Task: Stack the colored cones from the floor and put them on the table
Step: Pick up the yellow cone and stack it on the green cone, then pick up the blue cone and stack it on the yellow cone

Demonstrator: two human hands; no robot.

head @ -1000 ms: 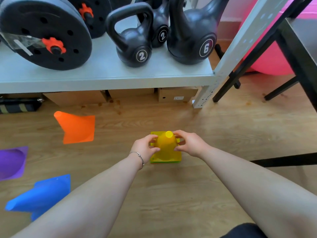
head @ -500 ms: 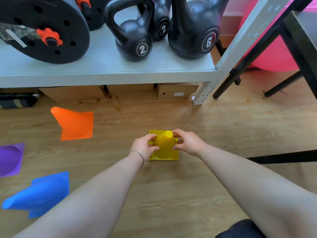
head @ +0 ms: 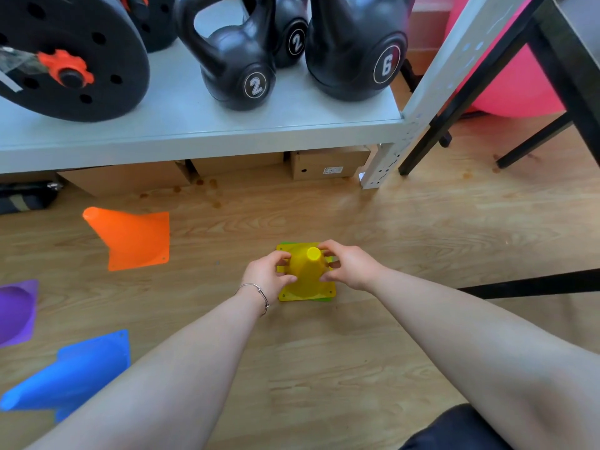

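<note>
The yellow cone (head: pixel 306 276) stands upright on the wooden floor (head: pixel 406 228), in the middle of the scene, with a sliver of a green cone (head: pixel 319 300) base showing under its square foot. The left hand (head: pixel 266 276) grips its left flank and the right hand (head: pixel 349 267) its right flank, fingers closed against the cone body. To the left an orange cone (head: pixel 133 238) lies on its side, a purple cone (head: pixel 16 311) lies at the left edge, and a blue cone (head: pixel 71 375) lies nearer. Beyond, a grey shelf (head: pixel 194 138) carries black kettlebells (head: pixel 233 66).
</note>
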